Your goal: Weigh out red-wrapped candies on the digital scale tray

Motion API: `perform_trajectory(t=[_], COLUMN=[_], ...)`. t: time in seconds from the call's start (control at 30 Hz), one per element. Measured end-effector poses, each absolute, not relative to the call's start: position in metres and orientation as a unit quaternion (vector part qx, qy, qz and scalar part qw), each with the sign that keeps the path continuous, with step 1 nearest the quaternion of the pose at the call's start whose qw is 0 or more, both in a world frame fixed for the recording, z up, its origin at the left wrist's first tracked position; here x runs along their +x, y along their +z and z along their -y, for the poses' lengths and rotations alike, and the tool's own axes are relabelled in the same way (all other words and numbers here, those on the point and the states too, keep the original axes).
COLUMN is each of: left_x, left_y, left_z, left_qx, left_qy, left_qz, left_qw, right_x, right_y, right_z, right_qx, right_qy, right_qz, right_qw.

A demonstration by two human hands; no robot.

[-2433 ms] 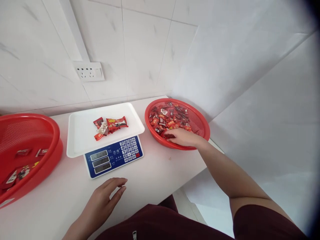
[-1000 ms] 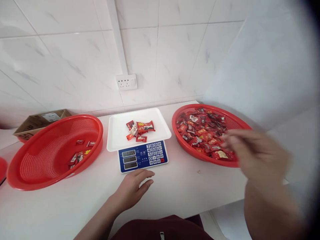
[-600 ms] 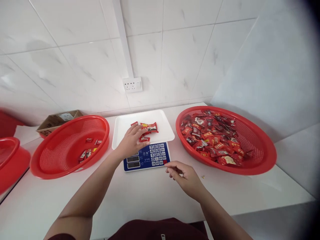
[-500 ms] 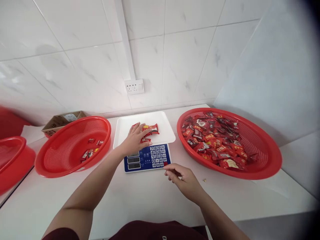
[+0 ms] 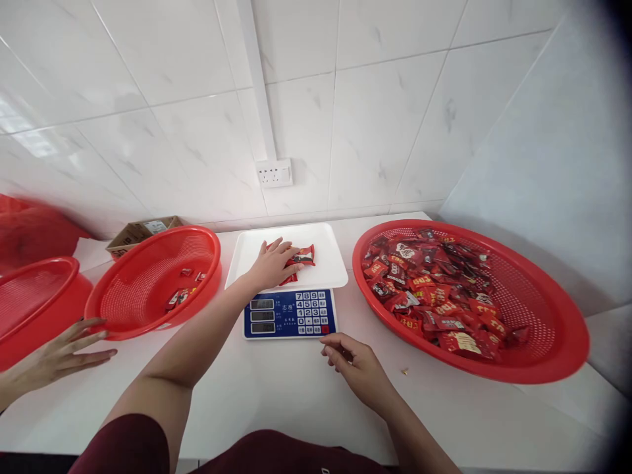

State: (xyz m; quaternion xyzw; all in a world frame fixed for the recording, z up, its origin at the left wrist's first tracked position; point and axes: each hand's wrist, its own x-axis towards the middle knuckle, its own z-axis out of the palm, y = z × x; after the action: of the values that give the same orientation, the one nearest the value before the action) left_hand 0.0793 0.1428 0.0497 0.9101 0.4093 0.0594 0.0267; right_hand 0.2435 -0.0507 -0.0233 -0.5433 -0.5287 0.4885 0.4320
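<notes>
My left hand (image 5: 271,263) lies on the white tray (image 5: 328,273) of a blue-faced scale (image 5: 289,314), fingers spread over a few red candy packets (image 5: 306,253). Only the rightmost packets show past my fingers. My right hand (image 5: 358,368) rests on the white counter just off the scale's front right corner, fingers curled under; whether they hold anything is hidden. To the right, a wide red basket (image 5: 567,355) is filled with several red candy packets (image 5: 434,289).
A second red basket (image 5: 143,289) left of the scale holds a few packets (image 5: 180,296). Another person's open hand (image 5: 59,352) lies on the counter beside it. A third red basket (image 5: 29,309), a cardboard box (image 5: 141,230) and a wall socket (image 5: 274,173) are further back.
My right hand left the full basket and came down by the scale's corner. My left hand rose from the counter onto the tray's packets. Another person's hand has appeared at the left.
</notes>
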Motion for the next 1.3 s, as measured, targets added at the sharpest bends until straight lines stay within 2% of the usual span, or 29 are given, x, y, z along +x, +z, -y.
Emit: perform_trajectory(t=[0.37, 0.6, 0.73, 0.87, 1.1, 1.3], left_x=[0.084, 0.071, 0.055, 0.046, 0.036, -0.053], left_y=[0.068, 0.081, 0.074, 0.061, 0.059, 0.067], left_z=[-0.168, -0.158, -0.142, -0.131, -0.115, -0.090], left_qx=[0.936, 0.907, 0.872, 0.840, 0.836, 0.735], left_qy=[0.080, 0.045, 0.097, 0.126, 0.140, 0.171], left_qz=[-0.322, -0.384, -0.436, -0.494, -0.504, -0.656], left_qw=[0.117, 0.166, 0.201, 0.187, 0.165, -0.018], right_x=[0.253, 0.256, 0.257, 0.256, 0.247, 0.240], right_y=[-0.034, -0.032, -0.031, -0.030, -0.034, -0.046], right_z=[0.060, 0.067, 0.070, 0.069, 0.065, 0.065], right_qx=[-0.524, -0.499, -0.481, -0.466, -0.453, -0.483], right_qy=[0.504, 0.493, 0.516, 0.572, 0.636, 0.571], right_qz=[0.542, 0.590, 0.591, 0.562, 0.517, 0.577], right_qw=[0.421, 0.401, 0.390, 0.374, 0.351, 0.328])
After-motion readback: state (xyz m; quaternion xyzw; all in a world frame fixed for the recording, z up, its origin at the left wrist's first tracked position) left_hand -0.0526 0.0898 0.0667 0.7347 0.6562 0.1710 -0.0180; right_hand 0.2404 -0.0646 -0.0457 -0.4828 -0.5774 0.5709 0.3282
